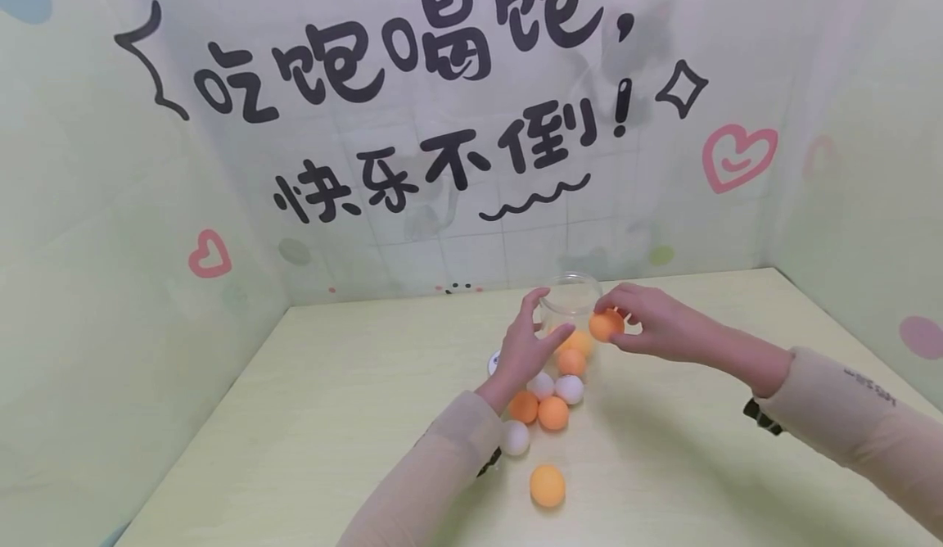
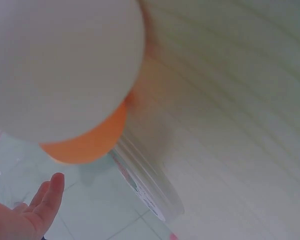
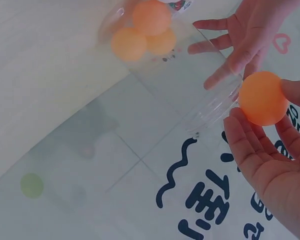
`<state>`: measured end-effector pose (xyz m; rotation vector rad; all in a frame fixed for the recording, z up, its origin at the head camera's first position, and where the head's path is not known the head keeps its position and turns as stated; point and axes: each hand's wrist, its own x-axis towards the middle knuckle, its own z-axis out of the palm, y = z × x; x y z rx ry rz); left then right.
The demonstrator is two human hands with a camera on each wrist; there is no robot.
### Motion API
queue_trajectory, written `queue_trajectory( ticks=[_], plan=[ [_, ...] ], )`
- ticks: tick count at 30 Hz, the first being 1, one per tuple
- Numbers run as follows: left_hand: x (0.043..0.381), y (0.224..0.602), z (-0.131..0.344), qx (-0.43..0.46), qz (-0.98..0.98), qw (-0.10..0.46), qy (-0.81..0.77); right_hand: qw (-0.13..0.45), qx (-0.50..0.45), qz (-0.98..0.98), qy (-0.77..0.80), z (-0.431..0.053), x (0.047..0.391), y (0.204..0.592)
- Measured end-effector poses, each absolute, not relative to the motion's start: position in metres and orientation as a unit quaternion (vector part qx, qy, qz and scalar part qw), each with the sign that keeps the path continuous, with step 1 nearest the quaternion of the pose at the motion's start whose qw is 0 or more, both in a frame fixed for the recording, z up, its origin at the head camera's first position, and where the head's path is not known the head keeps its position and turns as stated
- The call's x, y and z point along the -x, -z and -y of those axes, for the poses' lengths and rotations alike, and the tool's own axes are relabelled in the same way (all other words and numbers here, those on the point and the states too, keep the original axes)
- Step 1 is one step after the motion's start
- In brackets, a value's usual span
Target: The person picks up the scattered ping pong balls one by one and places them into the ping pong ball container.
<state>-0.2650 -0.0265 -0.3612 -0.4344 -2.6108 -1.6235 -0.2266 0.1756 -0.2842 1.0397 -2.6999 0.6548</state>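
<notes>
A clear plastic jar [image 1: 571,310] stands with its mouth up, and orange balls [image 3: 129,44] lie in its bottom. My left hand [image 1: 525,349] holds the jar from its left side, thumb and fingers spread round the wall below the rim. Beside the rim on the right, my right hand [image 1: 659,323] pinches an orange ball [image 1: 606,326], the size of a table tennis ball, between thumb and fingertips. In the right wrist view this ball [image 3: 263,98] overlaps the jar's rim.
White balls [image 1: 570,389] and orange balls [image 1: 553,413] lie loose in front of the jar, with a yellow-orange ball [image 1: 548,485] nearest. A white printed lid [image 2: 147,182] lies left of the jar, partly behind my left hand. A printed curtain [image 1: 383,244] hangs behind the table [image 1: 331,424].
</notes>
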Motion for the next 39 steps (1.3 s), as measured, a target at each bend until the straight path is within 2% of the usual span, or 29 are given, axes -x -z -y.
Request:
queue_trajectory(
  ticks=[19, 29, 39],
  plan=[
    [0.266, 0.361, 0.025, 0.144, 0.841, 0.022, 0.521, 0.122, -0.324, 0.905, -0.245, -0.174, 0.251, 0.27],
    [0.269, 0.364, 0.026, 0.145, 0.84, 0.025, 0.522, 0.123, -0.289, 0.905, -0.288, -0.171, 0.27, 0.281],
    [0.268, 0.364, 0.027, 0.153, 0.841, 0.032, 0.518, 0.127, -0.299, 0.894, -0.309, -0.17, 0.275, 0.29]
  ],
)
